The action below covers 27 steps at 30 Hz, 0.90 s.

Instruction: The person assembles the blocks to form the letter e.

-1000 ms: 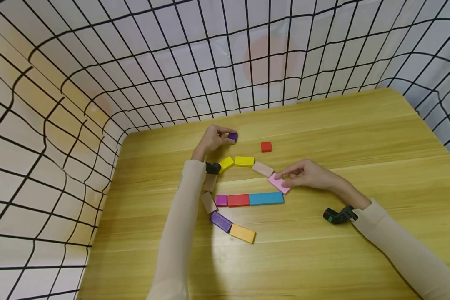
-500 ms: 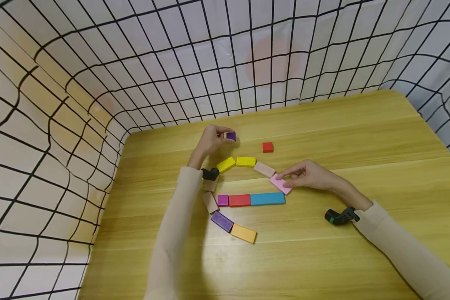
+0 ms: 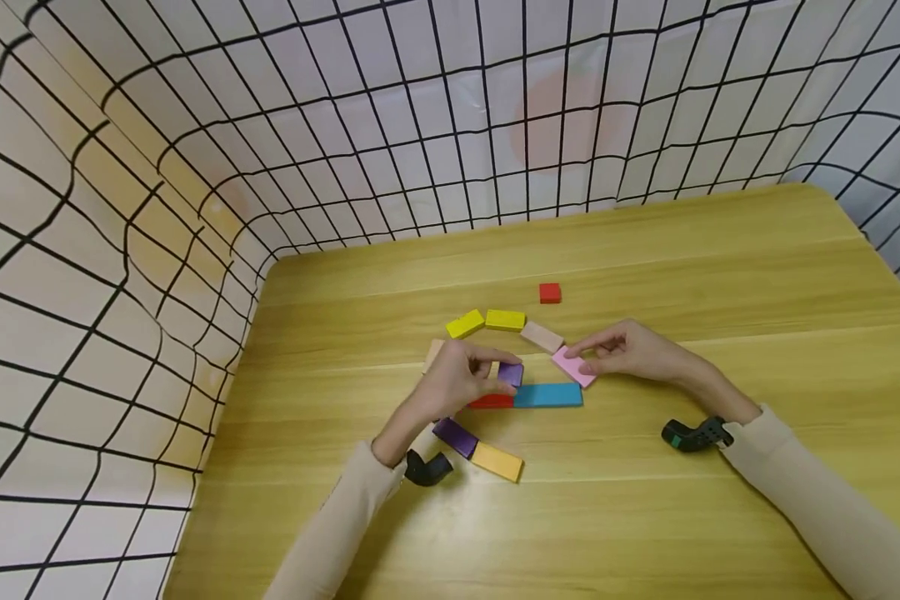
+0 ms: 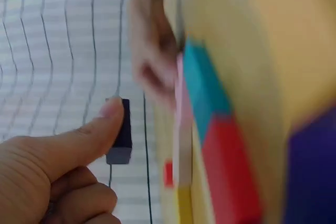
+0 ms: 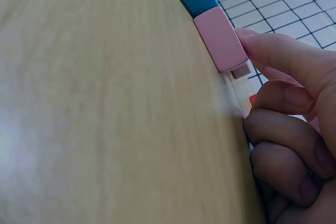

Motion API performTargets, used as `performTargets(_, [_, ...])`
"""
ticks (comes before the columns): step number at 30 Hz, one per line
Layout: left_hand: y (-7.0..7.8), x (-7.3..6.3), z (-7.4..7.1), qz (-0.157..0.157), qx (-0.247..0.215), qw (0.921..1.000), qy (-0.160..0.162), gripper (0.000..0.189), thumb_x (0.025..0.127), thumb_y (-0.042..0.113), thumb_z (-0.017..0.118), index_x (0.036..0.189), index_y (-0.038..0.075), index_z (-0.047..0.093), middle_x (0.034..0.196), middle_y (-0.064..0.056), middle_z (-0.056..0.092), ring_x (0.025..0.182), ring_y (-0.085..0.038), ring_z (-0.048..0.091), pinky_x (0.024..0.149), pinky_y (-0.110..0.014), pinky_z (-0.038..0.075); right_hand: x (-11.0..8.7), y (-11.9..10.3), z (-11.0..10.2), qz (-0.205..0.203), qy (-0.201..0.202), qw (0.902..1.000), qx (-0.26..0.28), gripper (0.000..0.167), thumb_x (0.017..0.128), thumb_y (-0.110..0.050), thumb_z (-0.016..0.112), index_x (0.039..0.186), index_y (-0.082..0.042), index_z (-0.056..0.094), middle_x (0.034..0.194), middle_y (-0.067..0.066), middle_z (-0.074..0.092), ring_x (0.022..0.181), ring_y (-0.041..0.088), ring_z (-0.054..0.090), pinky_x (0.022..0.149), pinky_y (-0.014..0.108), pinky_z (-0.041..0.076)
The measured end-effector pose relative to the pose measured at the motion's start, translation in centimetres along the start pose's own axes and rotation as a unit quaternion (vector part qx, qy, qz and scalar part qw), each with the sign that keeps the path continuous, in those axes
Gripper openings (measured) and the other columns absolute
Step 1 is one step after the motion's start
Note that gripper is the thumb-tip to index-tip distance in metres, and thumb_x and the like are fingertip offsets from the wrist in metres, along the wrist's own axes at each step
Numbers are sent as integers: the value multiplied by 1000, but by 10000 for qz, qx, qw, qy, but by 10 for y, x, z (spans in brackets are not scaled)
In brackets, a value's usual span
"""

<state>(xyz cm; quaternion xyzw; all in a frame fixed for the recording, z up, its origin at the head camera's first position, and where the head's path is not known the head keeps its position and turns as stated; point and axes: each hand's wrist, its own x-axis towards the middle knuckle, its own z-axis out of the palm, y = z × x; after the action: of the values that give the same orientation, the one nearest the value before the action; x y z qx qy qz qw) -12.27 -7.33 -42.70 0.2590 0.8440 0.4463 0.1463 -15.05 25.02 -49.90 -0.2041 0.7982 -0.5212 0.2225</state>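
My left hand pinches a small purple block between thumb and fingers, above the row of blocks. In the left wrist view this block looks dark and hangs clear of the table. My right hand holds a pink block by its edges with thumb and index finger, on the table; the other fingers are curled in the right wrist view. Just below lies a blue block, end to end with a red block partly covered by my left hand.
Two yellow blocks and a pale pink block curve along the top. A small red block lies behind them. Dark purple and orange blocks curve below. A grid-patterned cloth rises behind the wooden table.
My left hand has carried the purple block from the back of the table toward me and right, over the block row. My right hand stays at the pink block. The view has shifted slightly.
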Motion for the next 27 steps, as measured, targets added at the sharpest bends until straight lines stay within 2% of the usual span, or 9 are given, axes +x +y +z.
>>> performTargets(7, [20,-32,43,-129,-8,9984,-557,25,81,12,89,106,10,83,59,9,38,56,0,34,55,-16,29,-3,1,-1,86,33,9999,40,32,94,-19,78,124,-10,76,60,-7,41,56,4,35,52,25,33])
performTargets(12, [23,-47,64,-164,350,9976,-577,27,79,14,91,105,14,84,55,12,37,55,3,33,54,-14,27,-2,0,-1,127,37,9999,8,32,93,-21,79,124,-13,77,60,-7,42,57,5,36,52,25,33])
performTargets(19, [17,-55,80,-70,1375,9894,-458,31,77,22,93,106,24,84,62,13,60,57,7,39,54,-12,32,-1,-1,0,142,15,9998,129,32,93,-19,79,124,-11,76,62,-6,44,58,5,38,52,25,33])
performTargets(23, [14,-56,85,-12,1639,9855,-438,32,74,26,94,104,26,85,64,13,64,58,8,41,55,-12,34,-1,-1,0,98,11,9998,155,33,93,-18,78,125,-9,76,62,-6,43,59,5,37,52,25,33])
performTargets(27, [12,-57,87,132,1687,9846,-442,31,74,28,94,103,25,85,65,14,65,58,10,41,53,-11,33,-2,-2,1,79,50,9999,127,32,93,-19,78,124,-8,76,61,-6,42,58,4,36,52,26,32])
